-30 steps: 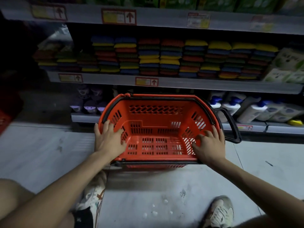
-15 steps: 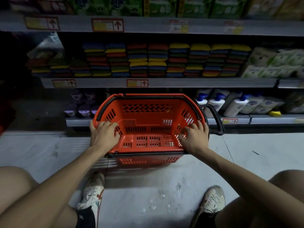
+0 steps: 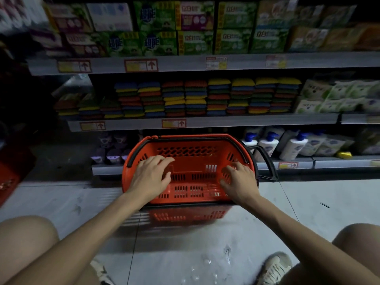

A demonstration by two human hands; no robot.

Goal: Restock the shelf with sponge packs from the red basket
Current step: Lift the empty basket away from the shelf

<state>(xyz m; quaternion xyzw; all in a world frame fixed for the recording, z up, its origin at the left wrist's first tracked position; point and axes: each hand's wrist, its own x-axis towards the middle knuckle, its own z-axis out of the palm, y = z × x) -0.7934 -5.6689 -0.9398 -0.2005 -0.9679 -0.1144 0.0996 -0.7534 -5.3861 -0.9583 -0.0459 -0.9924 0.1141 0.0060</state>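
Fingers (image 3: 164,160) of left hand (image 3: 151,177) and right hand (image 3: 239,182) spread over red basket (image 3: 189,150), grey floor (image 3: 174,247), dim shelves (image 3: 236,120)

both hands, left hand (image 3: 151,175) and right hand (image 3: 239,180), fingers spread, over red basket (image 3: 191,149) on floor (image 3: 176,254) below sponge packs (image 3: 205,97).

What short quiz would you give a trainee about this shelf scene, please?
1. Multiple choice: on which visible level do the sponge packs lie? A top, B middle, C bottom.
2. True or false: the red basket holds packs.
3. Fill in: the left hand and the right hand grip ____.
Key: 1 B; 2 false; 3 nothing.
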